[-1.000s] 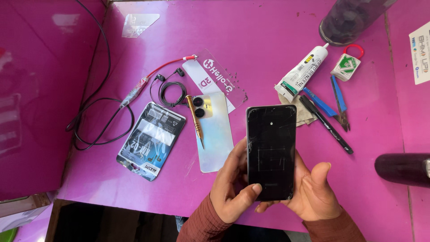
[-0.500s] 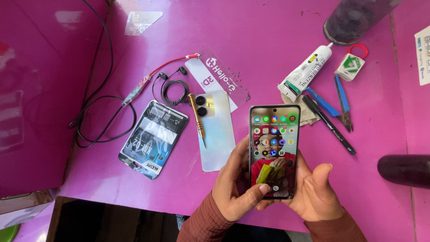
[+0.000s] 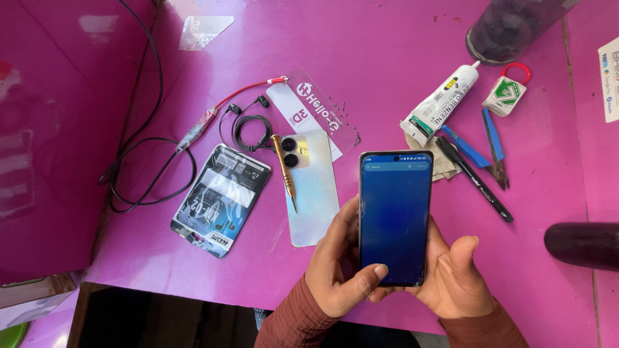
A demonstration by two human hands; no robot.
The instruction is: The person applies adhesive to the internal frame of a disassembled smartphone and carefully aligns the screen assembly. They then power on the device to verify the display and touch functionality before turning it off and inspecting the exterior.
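Note:
A smartphone (image 3: 394, 216) with a lit blue screen is held upright over the pink table (image 3: 361, 77) near its front edge. My left hand (image 3: 336, 270) grips its left side, with the thumb resting on the lower part of the screen. My right hand (image 3: 454, 280) cradles its right side and bottom, thumb raised beside the edge. Just left of the phone lies a pearly phone back cover (image 3: 311, 187) with two camera holes, and a gold-handled screwdriver (image 3: 284, 171) lies across it.
A dark foil pouch (image 3: 220, 200), black earphones (image 3: 250, 125), a red-and-black cable (image 3: 155, 161) and a clear plastic strip (image 3: 313, 109) lie to the left. A glue tube (image 3: 442, 103), blue-handled pliers (image 3: 493, 145), a black pen (image 3: 474, 177), a green tag (image 3: 504, 95) and a dark jar (image 3: 516, 26) lie to the right.
The phone's screen went from dark to a grid of app icons, and now shows a plain blue page. My left thumb has moved onto the lower screen.

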